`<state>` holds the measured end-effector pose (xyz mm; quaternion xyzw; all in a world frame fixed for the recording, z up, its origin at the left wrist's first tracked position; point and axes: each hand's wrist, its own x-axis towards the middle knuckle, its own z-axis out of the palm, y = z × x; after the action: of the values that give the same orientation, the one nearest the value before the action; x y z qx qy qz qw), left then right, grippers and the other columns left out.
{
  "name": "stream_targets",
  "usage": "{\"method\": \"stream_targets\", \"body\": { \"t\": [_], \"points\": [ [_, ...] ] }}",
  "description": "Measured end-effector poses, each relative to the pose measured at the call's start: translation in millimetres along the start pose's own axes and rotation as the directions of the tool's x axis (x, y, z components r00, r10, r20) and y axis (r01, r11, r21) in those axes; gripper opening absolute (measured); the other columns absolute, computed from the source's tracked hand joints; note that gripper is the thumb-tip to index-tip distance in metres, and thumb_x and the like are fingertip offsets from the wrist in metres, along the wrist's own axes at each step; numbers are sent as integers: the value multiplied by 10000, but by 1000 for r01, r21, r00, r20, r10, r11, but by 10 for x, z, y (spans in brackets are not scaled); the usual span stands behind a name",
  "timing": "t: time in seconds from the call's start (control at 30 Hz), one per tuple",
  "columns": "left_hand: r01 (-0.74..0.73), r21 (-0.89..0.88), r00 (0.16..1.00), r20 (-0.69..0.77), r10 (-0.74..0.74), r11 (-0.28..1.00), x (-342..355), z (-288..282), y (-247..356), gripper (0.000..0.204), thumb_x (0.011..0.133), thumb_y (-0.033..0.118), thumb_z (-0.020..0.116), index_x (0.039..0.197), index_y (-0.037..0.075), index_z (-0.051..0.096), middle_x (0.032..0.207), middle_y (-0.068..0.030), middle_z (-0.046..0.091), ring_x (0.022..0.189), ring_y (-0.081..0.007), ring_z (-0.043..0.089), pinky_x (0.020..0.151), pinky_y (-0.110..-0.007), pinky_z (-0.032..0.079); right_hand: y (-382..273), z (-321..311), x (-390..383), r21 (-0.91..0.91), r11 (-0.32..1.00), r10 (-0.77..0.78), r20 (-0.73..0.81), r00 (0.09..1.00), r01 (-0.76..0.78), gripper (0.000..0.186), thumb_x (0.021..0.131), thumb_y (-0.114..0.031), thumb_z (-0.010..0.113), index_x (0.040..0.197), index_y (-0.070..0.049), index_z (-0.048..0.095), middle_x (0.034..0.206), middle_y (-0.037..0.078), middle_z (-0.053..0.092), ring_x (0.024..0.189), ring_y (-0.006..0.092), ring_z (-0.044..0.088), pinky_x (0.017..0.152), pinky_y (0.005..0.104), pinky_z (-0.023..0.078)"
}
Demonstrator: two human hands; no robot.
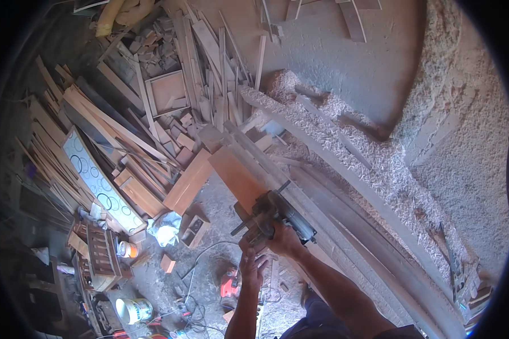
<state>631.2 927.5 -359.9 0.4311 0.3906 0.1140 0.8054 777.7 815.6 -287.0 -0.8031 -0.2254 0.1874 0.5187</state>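
The right hand (285,240) is clamped on the rear grip of a power planer (274,217); the planer sits on a reddish board (237,178), near its closer end; the board lies on long grey planks (350,226) that run from upper left down to lower right. The left hand (251,265) is just below the planer, fingers loosely apart, at the tool's near edge; whether it grips anything I cannot tell. Wood shavings (379,164) lie heaped along the far side of the planks and spread over the floor to the right. A pile of offcuts (152,113) fills the left; a patterned panel (99,181) leans among them; a white bucket (134,309) stands at lower left; a red tool (229,282) lies on the ground beneath the forearms.
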Motion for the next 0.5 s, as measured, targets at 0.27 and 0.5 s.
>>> {"method": "stream_targets", "body": {
  "t": [0.27,0.5],
  "points": [
    [16,-32,1000,-21,-17,999,319,-31,245,692,886,498,707,1420,151,436,1210,-89,577,1018,-282,580,850,-450,505,-108,129,379,10,999,30,6,1000,-30,556,734,-112,639,1287,-126,585,1066,271,665,1047,448,626,899,480,519],
    [-3,-5,1000,-8,3,1000,606,-69,448,740,890,562,667,1436,141,400,1318,-92,518,1152,-343,495,963,-536,434,-234,209,719,-33,997,78,56,995,-76,556,732,-150,633,1283,-97,580,1056,284,667,1039,448,633,894,485,516]
  ]
}}
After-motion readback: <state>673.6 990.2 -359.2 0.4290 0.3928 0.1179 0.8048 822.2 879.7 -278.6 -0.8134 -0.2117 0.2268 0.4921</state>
